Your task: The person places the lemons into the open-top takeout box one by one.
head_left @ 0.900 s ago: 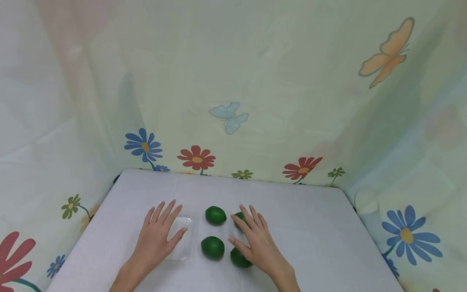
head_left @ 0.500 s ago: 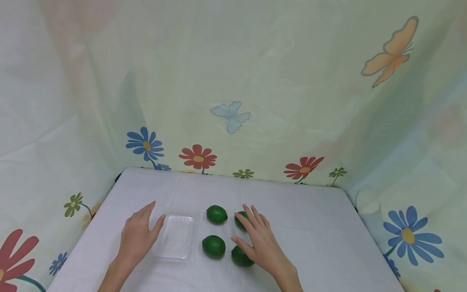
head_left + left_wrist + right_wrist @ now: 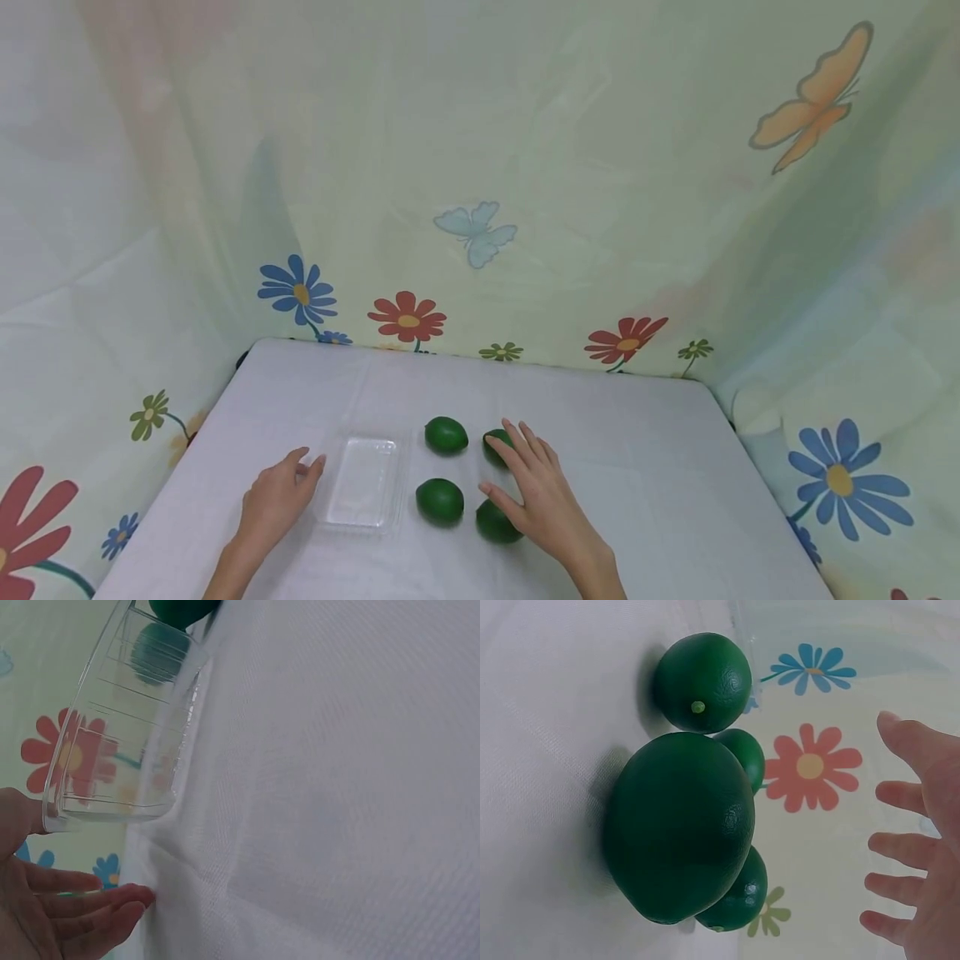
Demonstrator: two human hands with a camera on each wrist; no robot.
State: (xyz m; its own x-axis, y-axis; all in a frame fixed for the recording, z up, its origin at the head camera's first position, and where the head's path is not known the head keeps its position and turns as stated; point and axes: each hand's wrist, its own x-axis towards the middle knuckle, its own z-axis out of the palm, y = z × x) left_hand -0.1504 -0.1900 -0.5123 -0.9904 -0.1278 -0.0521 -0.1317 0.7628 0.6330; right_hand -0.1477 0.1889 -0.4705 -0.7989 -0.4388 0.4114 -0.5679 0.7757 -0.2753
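A clear plastic tray [image 3: 365,485] lies on the white-covered table. Just left of it is my left hand [image 3: 276,502], fingers slightly bent and holding nothing; in the left wrist view the thumb [image 3: 21,817] is close to the tray's rim, and I cannot tell if they touch. Several green limes sit right of the tray: a far left lime [image 3: 446,436], a near left lime [image 3: 440,502], a far right lime [image 3: 493,450] and a near right lime [image 3: 495,522]. Over the right pair, partly covering them, hovers my right hand [image 3: 546,498], fingers spread and apart from the fruit.
The white tablecloth [image 3: 637,483] stretches to both sides. A pale curtain [image 3: 600,167] printed with flowers and butterflies hangs behind the table's back edge and along its sides.
My left hand has moved left and down from above the tray to its left side, uncovering it, and its fingers have bent. The right hand has stayed almost in place.
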